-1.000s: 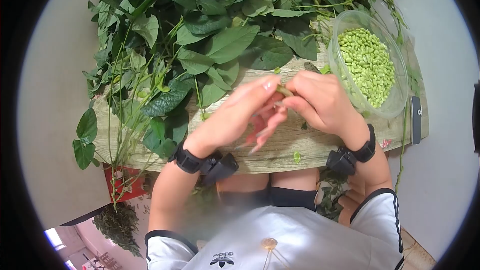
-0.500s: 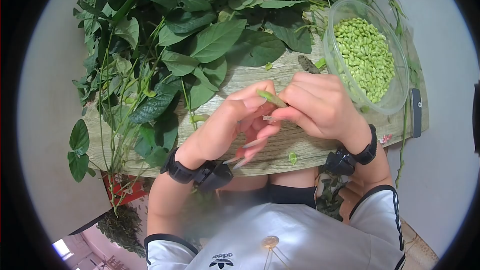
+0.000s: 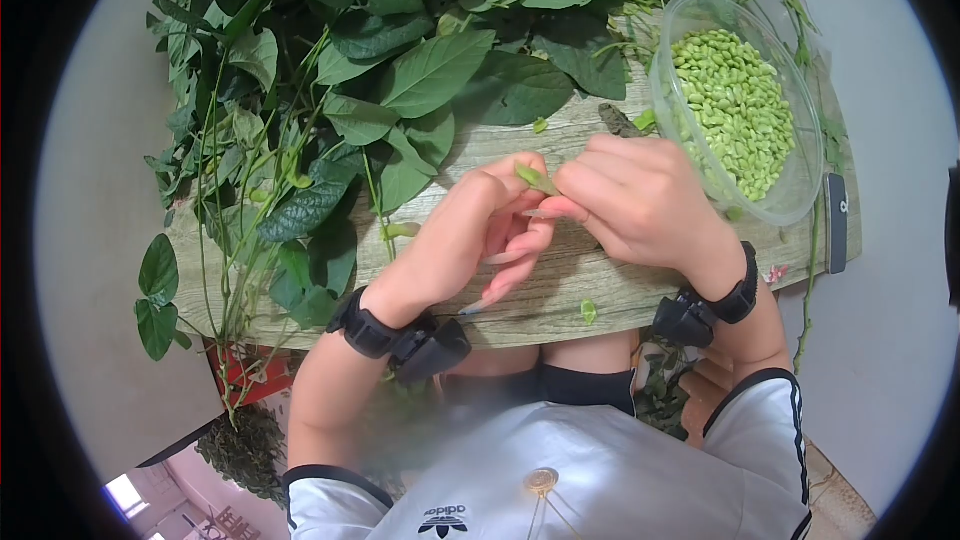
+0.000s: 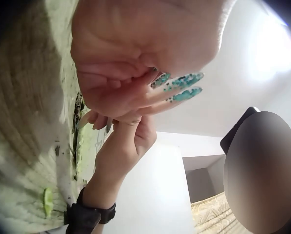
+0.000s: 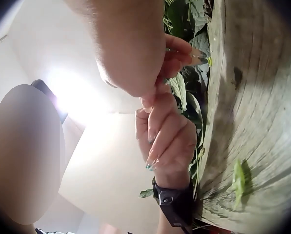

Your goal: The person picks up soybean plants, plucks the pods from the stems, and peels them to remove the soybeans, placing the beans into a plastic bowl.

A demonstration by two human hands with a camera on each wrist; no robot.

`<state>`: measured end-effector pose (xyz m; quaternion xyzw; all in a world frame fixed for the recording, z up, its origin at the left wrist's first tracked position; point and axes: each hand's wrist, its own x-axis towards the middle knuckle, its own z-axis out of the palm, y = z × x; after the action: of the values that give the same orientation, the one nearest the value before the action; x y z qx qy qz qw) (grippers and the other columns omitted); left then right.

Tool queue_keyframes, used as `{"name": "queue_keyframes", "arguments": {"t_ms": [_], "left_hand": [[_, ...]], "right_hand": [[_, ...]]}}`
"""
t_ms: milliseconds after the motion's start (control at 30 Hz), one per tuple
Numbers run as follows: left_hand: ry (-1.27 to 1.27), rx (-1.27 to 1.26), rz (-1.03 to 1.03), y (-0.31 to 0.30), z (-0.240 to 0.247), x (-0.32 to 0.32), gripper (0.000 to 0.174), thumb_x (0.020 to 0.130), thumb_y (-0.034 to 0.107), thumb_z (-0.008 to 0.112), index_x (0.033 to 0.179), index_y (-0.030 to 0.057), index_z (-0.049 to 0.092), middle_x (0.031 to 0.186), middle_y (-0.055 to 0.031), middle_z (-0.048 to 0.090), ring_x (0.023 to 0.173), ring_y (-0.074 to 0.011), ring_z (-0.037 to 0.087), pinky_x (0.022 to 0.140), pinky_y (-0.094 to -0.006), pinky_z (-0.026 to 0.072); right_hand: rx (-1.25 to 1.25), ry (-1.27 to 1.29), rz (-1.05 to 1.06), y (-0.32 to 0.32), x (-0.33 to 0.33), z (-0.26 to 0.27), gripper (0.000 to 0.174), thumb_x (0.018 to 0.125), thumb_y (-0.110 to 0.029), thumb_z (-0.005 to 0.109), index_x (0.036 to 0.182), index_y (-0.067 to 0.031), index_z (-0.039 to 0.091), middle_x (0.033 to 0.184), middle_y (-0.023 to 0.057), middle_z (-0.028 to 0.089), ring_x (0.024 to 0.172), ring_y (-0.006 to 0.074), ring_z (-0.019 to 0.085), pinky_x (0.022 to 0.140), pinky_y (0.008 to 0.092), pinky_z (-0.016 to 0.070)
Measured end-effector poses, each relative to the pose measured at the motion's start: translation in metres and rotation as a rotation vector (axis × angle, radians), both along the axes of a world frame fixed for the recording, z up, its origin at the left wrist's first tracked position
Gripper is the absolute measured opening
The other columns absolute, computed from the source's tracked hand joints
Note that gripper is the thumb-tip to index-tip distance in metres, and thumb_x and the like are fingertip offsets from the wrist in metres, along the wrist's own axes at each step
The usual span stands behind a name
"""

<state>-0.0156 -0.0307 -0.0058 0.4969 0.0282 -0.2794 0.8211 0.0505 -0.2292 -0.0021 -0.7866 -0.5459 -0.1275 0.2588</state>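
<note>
In the head view a green pod [image 3: 535, 179] is pinched between both hands above the wooden table. The left hand [image 3: 480, 230] holds its left end by thumb and index finger, the other fingers loosely bent below. At the pod's right end the right hand [image 3: 645, 202] grips with curled fingers. Both wrist views hide the pod behind the hands; the left hand [image 5: 169, 136] shows its long nails in the right wrist view. A clear round tub [image 3: 812, 190] of shelled green beans [image 3: 735, 110] stands right of the right hand.
Leafy stems [image 3: 430, 70] heap over the table's back and left. A small green piece [image 3: 588, 312] lies near the front edge of the table [image 3: 530, 315]. A dark shrivelled pod [image 3: 618, 121] lies behind the right hand, and a dark flat object [image 3: 836, 225] at the right edge.
Both hands stay together; the left hand has shifted slightly left and down since the first frame. More of the green pod shows between the fingertips. Table and leaves appear shifted slightly left in view.
</note>
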Motion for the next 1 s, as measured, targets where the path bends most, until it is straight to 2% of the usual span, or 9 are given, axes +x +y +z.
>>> {"name": "queue_keyframes", "arguments": {"t_ms": [167,233,267,333,367,433,667,833,1000], "left_hand": [[-0.028,-0.036,-0.038,0.002,-0.004,0.002,0.027,0.101,0.029,0.031,0.104,0.0045,0.043,0.068,-0.0028,0.044,0.043,-0.0125,0.044,0.038,-0.0242,0.036],[-0.067,-0.027,-0.016,-0.001,-0.004,0.0,0.026,0.101,0.027,0.031,0.103,0.004,0.043,0.068,-0.0024,0.043,0.042,-0.0123,0.045,0.038,-0.0241,0.0361],[-0.103,0.119,0.022,-0.004,-0.003,-0.003,0.025,0.102,0.025,0.031,0.102,0.0035,0.043,0.068,-0.0022,0.044,0.042,-0.0119,0.045,0.038,-0.024,0.0363],[-0.136,0.262,0.06,-0.005,-0.003,-0.005,0.023,0.102,0.022,0.031,0.1,0.0029,0.043,0.068,-0.002,0.044,0.042,-0.0115,0.046,0.038,-0.0238,0.0364],[-0.179,0.291,0.06,-0.004,-0.005,-0.005,0.023,0.102,0.021,0.031,0.099,0.0022,0.044,0.067,-0.0021,0.044,0.042,-0.0113,0.046,0.037,-0.0239,0.0367],[-0.22,0.32,0.064,-0.003,-0.006,-0.005,0.023,0.102,0.02,0.031,0.097,0.0015,0.044,0.067,-0.0022,0.044,0.041,-0.011,0.047,0.037,-0.0241,0.037],[-0.222,0.41,-0.005,0.0,-0.003,0.0,0.026,0.101,0.018,0.031,0.09,0.0001,0.045,0.065,-0.0026,0.045,0.041,-0.0124,0.05,0.037,-0.0259,0.0398],[-0.267,0.461,-0.057,0.003,-0.006,0.001,0.024,0.099,0.017,0.033,0.089,0.0,0.045,0.065,-0.0027,0.046,0.041,-0.0122,0.05,0.037,-0.0262,0.0402],[-0.252,0.415,-0.085,0.003,-0.006,0.002,0.024,0.098,0.018,0.034,0.086,0.0002,0.045,0.063,-0.0011,0.043,0.04,-0.0119,0.049,0.037,-0.0258,0.0396]], "right_hand": [[-0.003,0.184,-0.044,0.002,0.0,-0.005,0.014,0.091,-0.02,0.065,0.092,-0.0062,0.066,0.063,0.0073,0.054,0.06,0.0253,0.057,0.052,0.0345,0.0438],[0.186,0.523,0.003,0.006,0.001,-0.016,0.019,0.097,-0.023,0.058,0.093,-0.0059,0.065,0.062,0.0066,0.057,0.057,0.0209,0.058,0.053,0.0319,0.0441],[0.184,0.523,-0.003,0.005,0.002,-0.014,0.019,0.097,-0.023,0.058,0.093,-0.0059,0.065,0.062,0.0066,0.057,0.057,0.0209,0.058,0.053,0.0319,0.0441],[0.099,1.103,0.024,0.005,0.002,-0.006,0.029,0.103,-0.027,0.05,0.091,-0.005,0.065,0.064,0.0043,0.061,0.055,0.0132,0.058,0.052,0.0275,0.0446],[0.097,1.104,0.023,0.004,0.003,-0.007,0.029,0.103,-0.027,0.05,0.091,-0.005,0.065,0.064,0.0043,0.061,0.055,0.0132,0.058,0.052,0.0275,0.0446],[0.08,1.362,0.053,0.004,0.006,-0.011,0.038,0.107,-0.03,0.043,0.088,-0.0019,0.061,0.067,0.0011,0.06,0.057,0.0066,0.056,0.052,0.0217,0.0439],[-0.03,1.441,0.06,0.003,0.012,-0.007,0.038,0.106,-0.028,0.039,0.094,0.0003,0.061,0.073,0.0061,0.066,0.061,0.0099,0.062,0.052,0.0216,0.0471],[0.012,1.244,0.089,0.003,0.007,-0.007,0.036,0.099,-0.024,0.041,0.089,0.0019,0.064,0.073,0.0069,0.069,0.063,0.0114,0.063,0.052,0.0256,0.0494],[-0.09,1.248,0.082,-0.001,0.01,-0.005,0.033,0.097,-0.022,0.041,0.088,0.0018,0.062,0.072,0.0055,0.066,0.06,0.011,0.061,0.052,0.0267,0.0496]]}}
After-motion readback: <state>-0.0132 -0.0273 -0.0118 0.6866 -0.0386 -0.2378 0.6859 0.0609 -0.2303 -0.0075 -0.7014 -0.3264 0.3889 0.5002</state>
